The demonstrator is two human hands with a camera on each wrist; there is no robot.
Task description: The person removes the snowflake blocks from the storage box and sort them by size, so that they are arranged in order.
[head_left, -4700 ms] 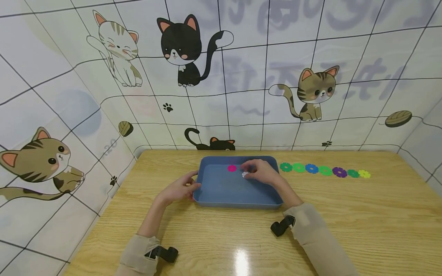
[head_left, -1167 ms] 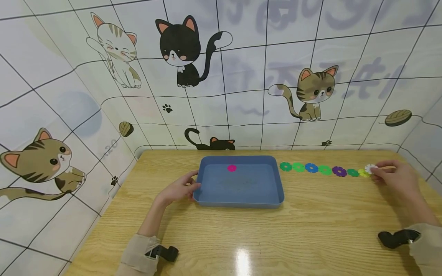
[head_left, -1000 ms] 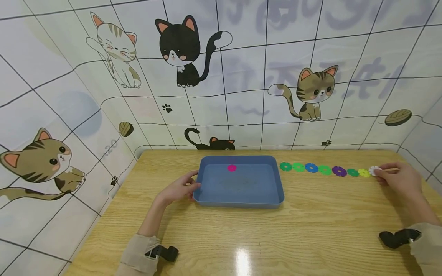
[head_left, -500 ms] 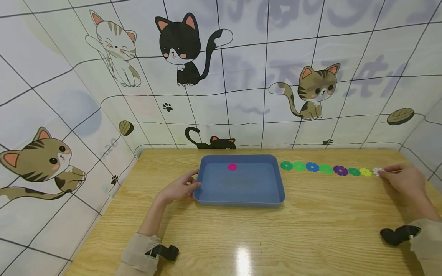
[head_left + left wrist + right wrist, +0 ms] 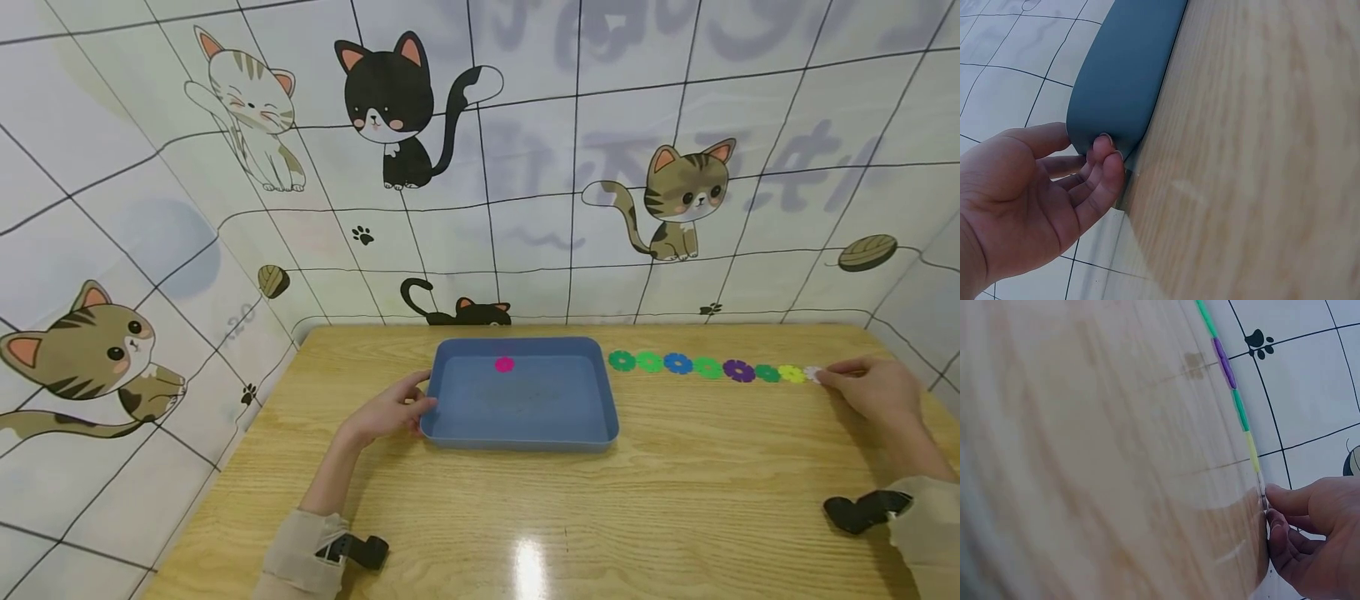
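My left hand point(image 5: 386, 412) grips the left side of a blue tray point(image 5: 517, 445). In the left wrist view, the thumb lies at one edge of the tray's end and curled fingers point(image 5: 1110, 165) at the other. A pink flower-shaped interlocking disc point(image 5: 505, 365) lies inside, near the back wall. At the right end of a row of such discs, my right hand point(image 5: 877, 387) pinches a white disc point(image 5: 812, 374) between thumb and fingers, partly covering it. The white disc meets the yellow disc point(image 5: 791, 374); the right wrist view shows them edge-on, low at the tabletop.
The row runs right from the tray: a green disc point(image 5: 622, 361), a light green one, a blue disc point(image 5: 678, 363), another light green one, a purple disc point(image 5: 738, 371), a small green one, then yellow. A cat-printed wall point(image 5: 540, 250) stands behind the wooden table point(image 5: 675, 517).
My right hand has carried the white disc out of the tray to the row's right end. In the last half second it slid slightly left against the yellow disc. My left hand stays put.
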